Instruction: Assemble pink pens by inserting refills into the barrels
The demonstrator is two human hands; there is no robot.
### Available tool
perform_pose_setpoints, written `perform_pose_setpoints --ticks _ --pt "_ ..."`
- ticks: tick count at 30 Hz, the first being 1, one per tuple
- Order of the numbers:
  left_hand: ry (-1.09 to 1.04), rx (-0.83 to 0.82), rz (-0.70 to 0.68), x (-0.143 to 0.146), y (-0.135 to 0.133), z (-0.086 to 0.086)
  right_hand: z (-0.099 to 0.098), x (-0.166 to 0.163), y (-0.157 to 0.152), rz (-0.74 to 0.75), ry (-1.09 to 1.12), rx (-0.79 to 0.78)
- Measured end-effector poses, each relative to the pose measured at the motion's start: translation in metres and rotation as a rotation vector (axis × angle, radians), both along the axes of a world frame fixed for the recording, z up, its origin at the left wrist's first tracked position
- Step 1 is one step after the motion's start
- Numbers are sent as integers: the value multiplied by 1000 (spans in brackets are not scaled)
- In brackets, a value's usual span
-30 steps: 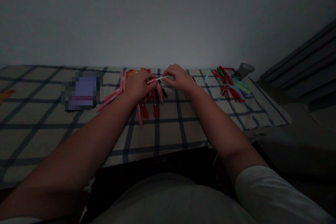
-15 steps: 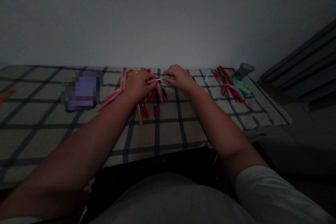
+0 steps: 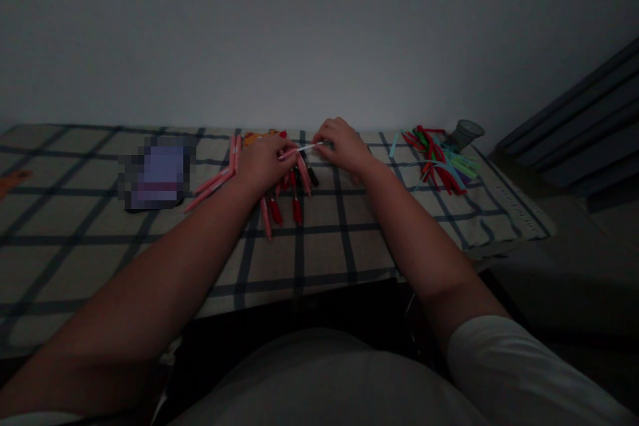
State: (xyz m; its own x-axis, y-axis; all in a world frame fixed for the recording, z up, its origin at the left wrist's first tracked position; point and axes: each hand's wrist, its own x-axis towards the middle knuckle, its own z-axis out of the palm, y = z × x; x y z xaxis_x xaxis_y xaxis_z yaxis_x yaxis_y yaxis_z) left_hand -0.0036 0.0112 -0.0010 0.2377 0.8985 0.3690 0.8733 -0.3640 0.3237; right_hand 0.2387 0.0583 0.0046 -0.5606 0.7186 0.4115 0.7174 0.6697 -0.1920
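Note:
Both my hands reach to the far side of a checked tablecloth (image 3: 324, 246). My left hand (image 3: 262, 161) is closed on one end of a thin white refill (image 3: 305, 148). My right hand (image 3: 342, 144) pinches the refill's other end, so the refill spans the gap between them. Under and beside my left hand lies a heap of pink and red pens (image 3: 279, 203). Two more pink pens (image 3: 207, 186) lie to the left of that hand.
A bunch of red, green and blue strips (image 3: 439, 160) lies at the right end of the table, with a small grey cup (image 3: 464, 132) behind it. A blurred purple object (image 3: 157, 173) sits at the left. The table's right edge drops off near dark slats.
My right hand has drawn slightly up and to the right along the white refill. My left hand and the pens have stayed in place.

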Motion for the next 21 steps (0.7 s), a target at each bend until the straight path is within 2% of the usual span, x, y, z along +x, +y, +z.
perform_pose_setpoints --ticks 6,12,21 --pt "-30 -47 40 2 -5 4 4 5 -3 -77 3 29" --pt "-84 -2 93 1 -5 1 10 10 -3 -160 -1 51" --pt "-86 40 118 -1 1 -3 18 14 -9 -300 -3 -37"
